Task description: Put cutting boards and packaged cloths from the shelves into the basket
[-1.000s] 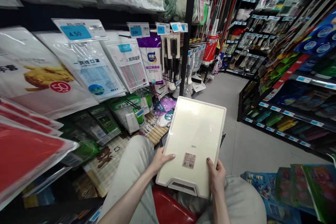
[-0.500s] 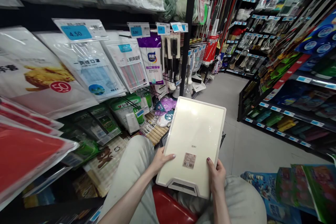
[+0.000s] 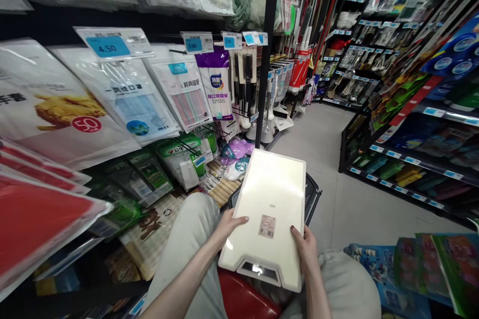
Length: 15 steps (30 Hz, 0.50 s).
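A cream cutting board (image 3: 272,182) with a pale rim lies tilted above my lap, its handle slot at the end nearest me. Gripping its left edge is my left hand (image 3: 228,227), thumb on the face and fingers hidden beneath. My right hand (image 3: 307,246) holds the right edge in the same way. Between the hands a small printed label (image 3: 267,226) sticks to the board's face. Behind the board shows part of a black basket or tray (image 3: 311,194), mostly covered.
On the left, a shelf rack holds hanging packs such as face masks (image 3: 138,104) and straws (image 3: 191,104). A red seat (image 3: 243,296) is under me. Grey floor (image 3: 329,144) runs along the aisle. At the lower right stand colourful bags (image 3: 419,269).
The cutting board has tipped, its far end coming lower and slightly left. More of the black basket or tray shows behind it. Both hands keep their hold.
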Motion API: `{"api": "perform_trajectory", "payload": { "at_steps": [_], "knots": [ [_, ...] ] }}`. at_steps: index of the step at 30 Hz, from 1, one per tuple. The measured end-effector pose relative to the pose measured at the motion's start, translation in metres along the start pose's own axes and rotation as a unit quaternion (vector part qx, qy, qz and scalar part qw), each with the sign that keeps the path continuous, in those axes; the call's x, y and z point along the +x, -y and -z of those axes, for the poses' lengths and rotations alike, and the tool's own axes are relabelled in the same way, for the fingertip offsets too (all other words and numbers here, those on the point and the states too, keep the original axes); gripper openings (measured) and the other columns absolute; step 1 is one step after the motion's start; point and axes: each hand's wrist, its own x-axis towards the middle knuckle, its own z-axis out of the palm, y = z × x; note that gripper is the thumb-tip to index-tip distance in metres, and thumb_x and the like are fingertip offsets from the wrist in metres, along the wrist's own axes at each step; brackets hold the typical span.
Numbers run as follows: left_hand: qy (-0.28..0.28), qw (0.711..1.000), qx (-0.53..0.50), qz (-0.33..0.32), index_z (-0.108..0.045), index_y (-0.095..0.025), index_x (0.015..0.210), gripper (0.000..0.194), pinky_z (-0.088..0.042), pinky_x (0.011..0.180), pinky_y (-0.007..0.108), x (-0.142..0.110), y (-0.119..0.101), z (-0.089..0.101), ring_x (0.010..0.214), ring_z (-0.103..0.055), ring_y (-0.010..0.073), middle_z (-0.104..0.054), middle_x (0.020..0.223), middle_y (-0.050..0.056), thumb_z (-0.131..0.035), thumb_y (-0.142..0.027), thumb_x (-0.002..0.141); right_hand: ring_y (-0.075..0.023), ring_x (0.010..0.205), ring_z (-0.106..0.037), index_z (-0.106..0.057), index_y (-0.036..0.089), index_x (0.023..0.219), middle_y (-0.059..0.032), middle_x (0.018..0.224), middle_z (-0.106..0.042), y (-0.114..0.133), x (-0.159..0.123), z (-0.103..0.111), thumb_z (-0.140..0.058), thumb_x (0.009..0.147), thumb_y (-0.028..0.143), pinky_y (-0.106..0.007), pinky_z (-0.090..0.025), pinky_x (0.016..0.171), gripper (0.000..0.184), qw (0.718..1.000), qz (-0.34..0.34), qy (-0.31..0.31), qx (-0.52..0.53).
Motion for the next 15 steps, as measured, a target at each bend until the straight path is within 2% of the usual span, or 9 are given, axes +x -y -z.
{"api": "perform_trajectory", "payload": {
  "at_steps": [4, 15],
  "knots": [
    [-0.004, 1.000, -0.004, 0.024, -0.062, -0.009, 0.088, 0.044, -0.048, 0.059, 0.029, 0.0021, 0.0030, 0.0013, 0.065, -0.063, 0.0215, -0.068, 0.078, 0.009, -0.077, -0.030, 0.052, -0.0266, 0.069, -0.064, -0.058, 0.014, 0.093, -0.0083, 0.080, -0.069, -0.0024, 0.0016, -0.0011, -0.074, 0.055, 0.042, -0.035, -0.053, 0.058, 0.050, 1.000, -0.011, -0.006, -0.009],
    [-0.004, 0.999, 0.011, 0.036, -0.063, -0.008, 0.088, 0.042, -0.047, 0.059, 0.029, 0.0069, 0.0057, 0.0024, 0.064, -0.063, 0.0216, -0.068, 0.075, 0.009, -0.075, -0.029, 0.054, -0.0246, 0.063, -0.064, -0.060, 0.013, 0.087, -0.0059, 0.073, -0.069, -0.0050, 0.0036, -0.0018, -0.076, 0.051, 0.039, -0.033, -0.052, 0.056, 0.047, 0.999, -0.029, -0.039, 0.014]
  ]
}}
